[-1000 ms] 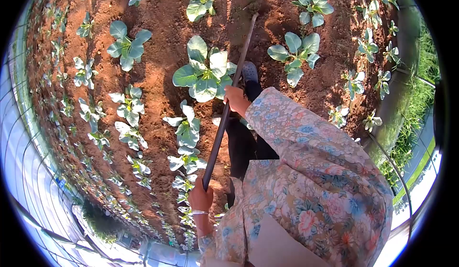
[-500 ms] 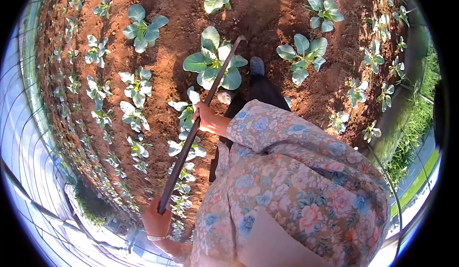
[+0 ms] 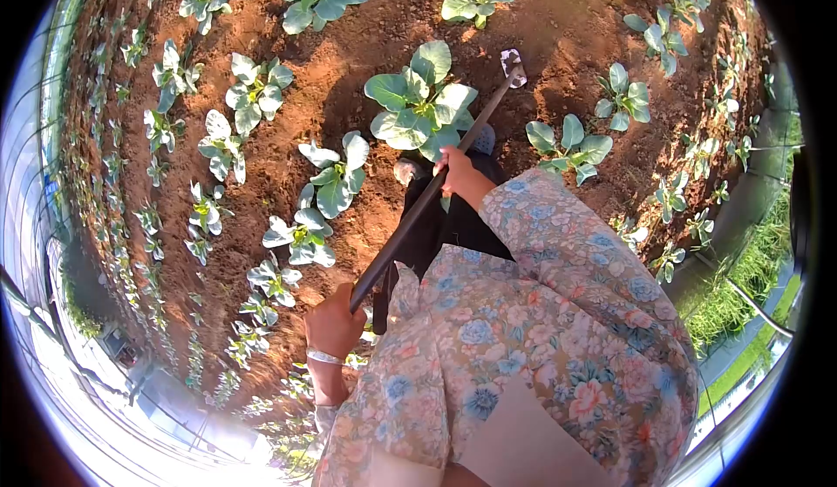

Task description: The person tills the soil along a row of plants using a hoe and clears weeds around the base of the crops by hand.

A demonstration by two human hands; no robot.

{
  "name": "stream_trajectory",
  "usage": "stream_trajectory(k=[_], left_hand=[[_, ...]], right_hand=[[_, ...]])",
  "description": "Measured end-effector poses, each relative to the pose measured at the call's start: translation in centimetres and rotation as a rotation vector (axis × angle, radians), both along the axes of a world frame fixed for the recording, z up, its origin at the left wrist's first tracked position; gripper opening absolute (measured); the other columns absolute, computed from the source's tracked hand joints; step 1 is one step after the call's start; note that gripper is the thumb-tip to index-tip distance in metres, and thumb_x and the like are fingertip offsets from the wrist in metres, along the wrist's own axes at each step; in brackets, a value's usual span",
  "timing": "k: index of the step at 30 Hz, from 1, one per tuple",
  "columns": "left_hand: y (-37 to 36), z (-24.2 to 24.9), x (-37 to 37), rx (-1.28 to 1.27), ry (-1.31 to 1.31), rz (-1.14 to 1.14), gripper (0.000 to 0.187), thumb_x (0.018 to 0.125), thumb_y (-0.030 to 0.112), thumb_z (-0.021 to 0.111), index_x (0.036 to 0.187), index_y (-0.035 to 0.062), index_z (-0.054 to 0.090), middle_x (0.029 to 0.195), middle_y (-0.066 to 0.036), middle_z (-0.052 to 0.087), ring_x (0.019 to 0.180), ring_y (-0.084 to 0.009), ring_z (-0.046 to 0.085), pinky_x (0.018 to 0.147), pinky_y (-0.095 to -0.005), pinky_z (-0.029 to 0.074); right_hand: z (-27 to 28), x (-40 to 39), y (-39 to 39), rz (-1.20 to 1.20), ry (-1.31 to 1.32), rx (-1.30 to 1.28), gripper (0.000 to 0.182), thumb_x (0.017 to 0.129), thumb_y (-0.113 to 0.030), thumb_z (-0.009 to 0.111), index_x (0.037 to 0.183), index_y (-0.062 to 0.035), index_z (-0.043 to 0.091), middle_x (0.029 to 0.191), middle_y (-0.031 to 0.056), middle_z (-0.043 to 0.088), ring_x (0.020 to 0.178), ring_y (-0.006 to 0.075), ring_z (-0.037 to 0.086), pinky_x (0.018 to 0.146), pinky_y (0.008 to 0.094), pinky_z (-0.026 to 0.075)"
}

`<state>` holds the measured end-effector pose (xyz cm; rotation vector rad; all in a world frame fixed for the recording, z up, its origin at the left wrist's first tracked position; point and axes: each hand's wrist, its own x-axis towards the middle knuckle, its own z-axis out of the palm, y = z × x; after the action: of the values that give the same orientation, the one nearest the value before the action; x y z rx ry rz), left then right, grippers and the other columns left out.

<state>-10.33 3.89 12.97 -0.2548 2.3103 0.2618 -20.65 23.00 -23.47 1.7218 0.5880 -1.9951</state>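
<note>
A hoe with a long dark handle [image 3: 401, 241] runs slantwise up from lower left to upper right. My left hand [image 3: 334, 321], with a bracelet at the wrist, is wrapped around the handle's lower-left end. Farther up, my right hand [image 3: 462, 176] grips the same handle. The hoe's pale blade [image 3: 514, 68] is over the reddish soil, to the upper right of a large leafy plant [image 3: 422, 103]. Part of the handle passes beside that plant's lower right leaves. My shoe [image 3: 482, 140] shows partly behind the handle.
Rows of young leafy plants grow on both sides, such as one plant [image 3: 571, 147] to the right and another [image 3: 334, 175] to the left. Brown soil [image 3: 349, 77] lies between them. Grass [image 3: 741, 299] borders the right edge, near curved frame bars.
The hoe's blade has swung right and away from the large plant, and now shows its face. Both hands have shifted right along with the handle; the view has also moved.
</note>
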Motion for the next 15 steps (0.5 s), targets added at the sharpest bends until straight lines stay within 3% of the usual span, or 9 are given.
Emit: stream_trajectory(k=[1, 3, 5, 9, 10, 11, 12, 13, 15], left_hand=[[-1.0, 1.5, 0.7, -0.058, -0.048, 0.096, 0.022, 0.07, 0.017, 0.059, 0.09, 0.0082, 0.057, 0.069, -0.016, 0.061, 0.064, -0.0357, 0.061, 0.058, -0.0454, 0.047], [-4.3, 2.8, 4.9, -0.038, 0.045, 0.285, 0.026, 0.067, 0.015, 0.064, 0.092, 0.0074, 0.061, 0.068, -0.016, 0.062, 0.058, -0.0293, 0.062, 0.055, -0.0389, 0.049], [-6.5, 4.3, 8.7, -0.009, -0.055, 0.491, 0.031, 0.064, 0.015, 0.069, 0.094, 0.0066, 0.063, 0.067, -0.013, 0.062, 0.056, -0.0222, 0.061, 0.054, -0.0342, 0.048], [-7.7, 2.5, 14.6, 0.156, -0.087, 0.778, 0.039, 0.06, 0.015, 0.077, 0.095, 0.0037, 0.063, 0.065, -0.006, 0.06, 0.055, -0.0118, 0.055, 0.053, -0.0278, 0.045], [-7.0, 1.6, 14.4, 0.215, -0.044, 0.875, 0.038, 0.06, 0.015, 0.078, 0.092, 0.0033, 0.063, 0.065, -0.004, 0.06, 0.057, -0.0111, 0.055, 0.054, -0.0279, 0.045], [-6.0, 1.0, 13.5, 0.152, -0.065, 0.817, 0.037, 0.061, 0.017, 0.077, 0.092, 0.0032, 0.062, 0.064, -0.005, 0.059, 0.057, -0.0114, 0.055, 0.054, -0.0278, 0.045], [-5.6, -0.5, 12.8, 0.125, -0.128, 0.735, 0.036, 0.064, 0.019, 0.075, 0.093, 0.0033, 0.061, 0.063, -0.007, 0.058, 0.056, -0.0137, 0.056, 0.054, -0.029, 0.045], [-4.8, -1.8, 11.7, 0.148, -0.013, 0.711, 0.034, 0.066, 0.021, 0.072, 0.093, 0.0033, 0.061, 0.063, -0.01, 0.058, 0.055, -0.0166, 0.056, 0.054, -0.031, 0.045], [-3.3, -4.1, 8.0, 0.2, 0.04, 0.766, 0.033, 0.068, 0.023, 0.07, 0.093, 0.0036, 0.061, 0.064, -0.013, 0.059, 0.056, -0.0242, 0.06, 0.055, -0.0356, 0.047]], right_hand=[[0.7, 1.1, -2.1, 0.071, -0.102, -0.052, 0.025, 0.08, -0.011, 0.056, 0.059, -0.0094, 0.041, 0.049, 0.0037, 0.038, 0.041, 0.0207, 0.042, 0.041, 0.0357, 0.039], [4.0, 2.9, -6.4, 0.144, -0.116, 0.021, 0.023, 0.08, -0.01, 0.055, 0.06, -0.008, 0.043, 0.05, 0.0049, 0.04, 0.04, 0.0216, 0.042, 0.04, 0.037, 0.039], [5.3, 5.1, -9.2, 0.218, -0.178, -0.099, 0.019, 0.079, -0.009, 0.055, 0.066, -0.0067, 0.042, 0.05, 0.0049, 0.038, 0.039, 0.0205, 0.039, 0.039, 0.0377, 0.037], [7.3, 4.9, -12.4, 0.369, -0.078, -0.066, 0.019, 0.078, -0.007, 0.057, 0.066, -0.0063, 0.041, 0.052, 0.0044, 0.039, 0.041, 0.0179, 0.039, 0.04, 0.0338, 0.037], [7.1, 3.8, -12.8, 0.412, -0.02, -0.054, 0.019, 0.078, -0.007, 0.057, 0.066, -0.0064, 0.042, 0.053, 0.0043, 0.039, 0.041, 0.0177, 0.04, 0.04, 0.0334, 0.037], [6.6, 2.6, -13.3, 0.454, 0.037, -0.044, 0.019, 0.078, -0.007, 0.057, 0.066, -0.0066, 0.042, 0.053, 0.0042, 0.04, 0.042, 0.0174, 0.04, 0.04, 0.033, 0.037], [5.2, 1.3, -13.5, 0.449, 0.134, -0.077, 0.019, 0.078, -0.007, 0.058, 0.066, -0.0064, 0.043, 0.054, 0.0043, 0.041, 0.042, 0.017, 0.041, 0.04, 0.0328, 0.038], [4.0, -0.6, -13.6, 0.442, 0.231, -0.109, 0.019, 0.078, -0.007, 0.058, 0.067, -0.0062, 0.044, 0.054, 0.0043, 0.042, 0.043, 0.0165, 0.042, 0.04, 0.0327, 0.039], [2.4, -5.0, -14.2, 0.497, 0.334, 0.022, 0.024, 0.08, -0.009, 0.058, 0.064, -0.0042, 0.041, 0.056, 0.0053, 0.045, 0.042, 0.0171, 0.043, 0.039, 0.0314, 0.038]])
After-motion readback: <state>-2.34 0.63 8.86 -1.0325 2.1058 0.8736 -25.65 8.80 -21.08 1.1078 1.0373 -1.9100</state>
